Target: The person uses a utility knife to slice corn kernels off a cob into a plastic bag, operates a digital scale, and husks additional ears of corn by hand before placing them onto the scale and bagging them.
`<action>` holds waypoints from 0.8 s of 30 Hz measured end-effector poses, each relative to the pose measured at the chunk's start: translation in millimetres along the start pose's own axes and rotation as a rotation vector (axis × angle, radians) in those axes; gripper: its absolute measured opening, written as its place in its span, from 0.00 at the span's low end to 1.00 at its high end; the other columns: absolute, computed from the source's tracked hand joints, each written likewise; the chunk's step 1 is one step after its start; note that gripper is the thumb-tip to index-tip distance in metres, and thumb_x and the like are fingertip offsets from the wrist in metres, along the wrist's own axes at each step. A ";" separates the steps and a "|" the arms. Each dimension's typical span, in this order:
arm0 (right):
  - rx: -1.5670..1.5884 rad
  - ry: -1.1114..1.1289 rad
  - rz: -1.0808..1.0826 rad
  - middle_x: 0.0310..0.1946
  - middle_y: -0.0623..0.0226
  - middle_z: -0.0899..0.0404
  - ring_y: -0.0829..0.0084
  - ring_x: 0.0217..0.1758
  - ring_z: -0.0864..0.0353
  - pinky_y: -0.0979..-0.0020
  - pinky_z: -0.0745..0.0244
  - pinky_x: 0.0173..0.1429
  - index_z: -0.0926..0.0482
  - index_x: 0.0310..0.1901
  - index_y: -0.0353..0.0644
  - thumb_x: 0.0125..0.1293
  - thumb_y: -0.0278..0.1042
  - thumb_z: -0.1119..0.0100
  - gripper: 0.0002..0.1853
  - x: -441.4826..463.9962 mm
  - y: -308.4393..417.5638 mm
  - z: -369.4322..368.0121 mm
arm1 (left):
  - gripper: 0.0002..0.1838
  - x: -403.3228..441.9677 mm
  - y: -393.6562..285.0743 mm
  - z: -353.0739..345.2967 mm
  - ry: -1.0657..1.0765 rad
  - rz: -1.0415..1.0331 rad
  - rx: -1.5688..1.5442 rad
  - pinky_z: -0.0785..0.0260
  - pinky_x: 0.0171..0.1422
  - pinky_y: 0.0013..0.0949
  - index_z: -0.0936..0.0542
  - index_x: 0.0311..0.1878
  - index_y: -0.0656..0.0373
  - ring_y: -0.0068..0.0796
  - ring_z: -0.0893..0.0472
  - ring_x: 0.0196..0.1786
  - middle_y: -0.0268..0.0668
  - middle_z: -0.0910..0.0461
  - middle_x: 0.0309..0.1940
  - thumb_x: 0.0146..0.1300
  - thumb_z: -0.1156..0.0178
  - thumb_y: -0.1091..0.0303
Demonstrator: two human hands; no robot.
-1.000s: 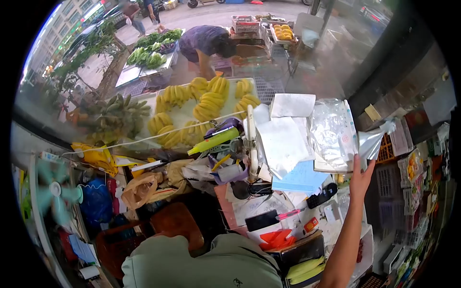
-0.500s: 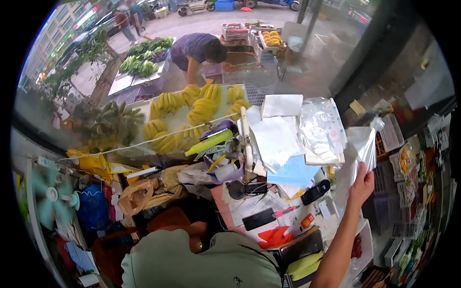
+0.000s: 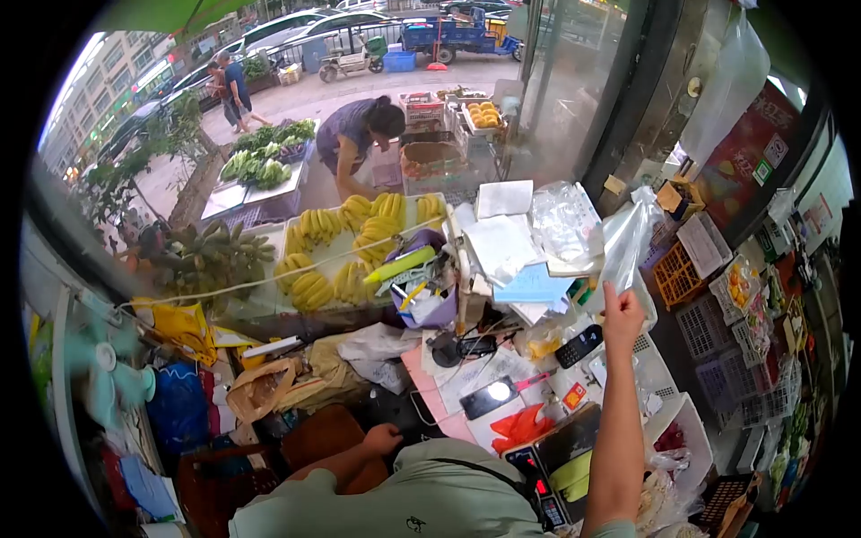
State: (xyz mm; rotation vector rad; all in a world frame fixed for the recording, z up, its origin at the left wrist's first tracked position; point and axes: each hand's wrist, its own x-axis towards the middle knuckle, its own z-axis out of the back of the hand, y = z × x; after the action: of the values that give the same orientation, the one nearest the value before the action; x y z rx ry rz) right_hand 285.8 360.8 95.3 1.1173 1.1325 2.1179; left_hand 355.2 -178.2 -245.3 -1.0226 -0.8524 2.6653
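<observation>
My right hand is raised over the right side of the cluttered counter, its fingers closed on the lower end of a clear plastic bag. The bag stretches up and away from the fist. Just left of that hand lies a black cordless phone. My left hand is low, close to my body, beside a dark brown seat. Its fingers look curled, and whatever may be inside them is hidden. A smartphone and a red plastic bag lie on the counter between my hands.
White papers and a blue sheet cover the counter's back. Behind it are bananas in a tray, where another person bends over. A scale holds green produce. Crates stand at right, a fan at left.
My view has tilted up, showing more of the street. My right hand has drawn the bag nearer to the counter. My left hand has come into plainer view. The smartphone screen now shines.
</observation>
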 end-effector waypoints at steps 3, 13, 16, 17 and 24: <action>-0.035 0.093 0.072 0.16 0.70 0.35 0.79 0.19 0.36 0.68 0.38 0.26 0.36 0.20 0.41 0.66 0.33 0.28 0.25 -58.8 17.2 0.5 | 0.17 -16.4 -52.8 13.9 -0.172 -0.197 -0.147 0.22 0.52 0.45 0.16 0.48 0.59 0.50 0.15 0.46 0.48 0.15 0.41 0.65 0.34 0.55; -0.219 0.503 0.744 0.39 0.61 0.18 0.61 0.34 0.19 0.61 0.25 0.36 0.23 0.26 0.46 0.54 0.36 0.23 0.14 -285.8 31.0 62.0 | 0.21 -95.1 -288.4 82.0 0.254 -0.462 -0.865 0.27 0.55 0.26 0.23 0.62 0.62 0.21 0.21 0.49 0.32 0.19 0.49 0.79 0.47 0.54; -0.200 0.691 0.587 0.29 0.62 0.25 0.60 0.39 0.22 0.58 0.27 0.44 0.20 0.27 0.46 0.63 0.45 0.29 0.15 -324.2 -7.5 87.5 | 0.20 -122.1 -318.7 82.9 0.358 -0.538 -0.242 0.25 0.53 0.27 0.23 0.63 0.64 0.20 0.19 0.46 0.32 0.17 0.46 0.71 0.36 0.67; -0.207 0.748 0.468 0.31 0.61 0.25 0.58 0.39 0.22 0.56 0.28 0.43 0.20 0.29 0.46 0.63 0.49 0.30 0.16 -328.5 -1.0 100.5 | 0.17 -127.1 -314.5 68.2 0.292 -0.499 -0.265 0.25 0.51 0.25 0.20 0.59 0.65 0.19 0.19 0.43 0.32 0.16 0.43 0.70 0.35 0.69; -0.135 0.558 -0.202 0.28 0.59 0.20 0.55 0.31 0.18 0.55 0.27 0.36 0.20 0.41 0.42 0.71 0.51 0.38 0.18 -353.9 -4.4 140.5 | 0.07 -111.6 -286.4 10.8 0.496 -0.456 -0.481 0.32 0.39 0.22 0.21 0.41 0.60 0.15 0.23 0.35 0.27 0.19 0.32 0.66 0.31 0.74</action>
State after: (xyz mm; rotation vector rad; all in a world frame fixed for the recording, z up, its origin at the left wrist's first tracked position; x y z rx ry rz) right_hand 596.9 171.5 -16.2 0.3309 1.2473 2.3617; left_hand 417.6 15.0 -14.3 -1.3107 -1.4233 1.7588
